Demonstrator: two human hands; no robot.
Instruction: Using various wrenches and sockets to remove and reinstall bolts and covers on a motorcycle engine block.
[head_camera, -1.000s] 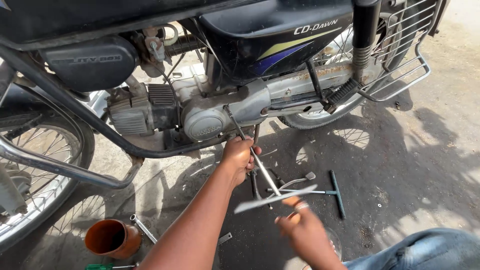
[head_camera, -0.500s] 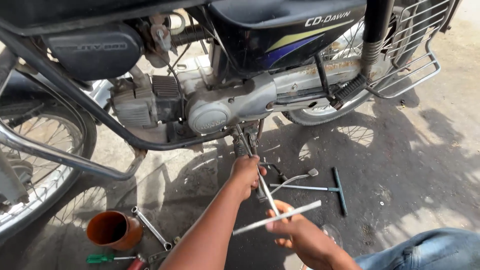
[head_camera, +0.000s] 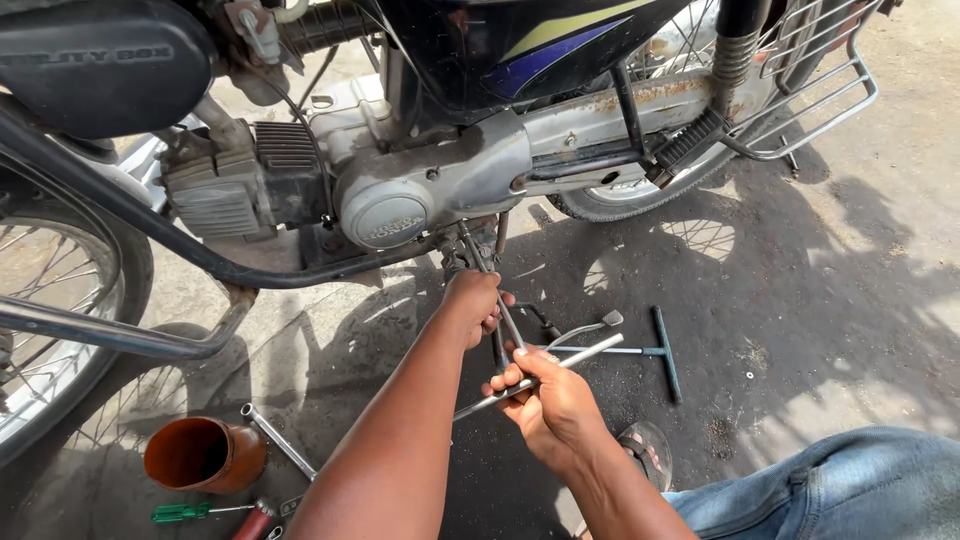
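The fingers (head_camera: 520, 381) of the right hand (head_camera: 553, 405) were closed around the cross handle (head_camera: 540, 376) of a T-shaped wrench. The left hand (head_camera: 474, 303) was wrapped around the wrench's shaft (head_camera: 484, 272), which ran up to the underside of the motorcycle engine (head_camera: 400, 200). On the ground (head_camera: 800, 300) just beyond lay a second T-handle tool (head_camera: 660, 351). An orange funnel (head_camera: 200, 455) and a green screwdriver (head_camera: 190, 512) lay near the left forearm.

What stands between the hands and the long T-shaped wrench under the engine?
Nothing visible. The left hand grips the shaft of the T-shaped wrench directly, and the right hand holds its crossbar. The shaft's upper end reaches the underside of the engine; the exact contact point is too dark to tell.
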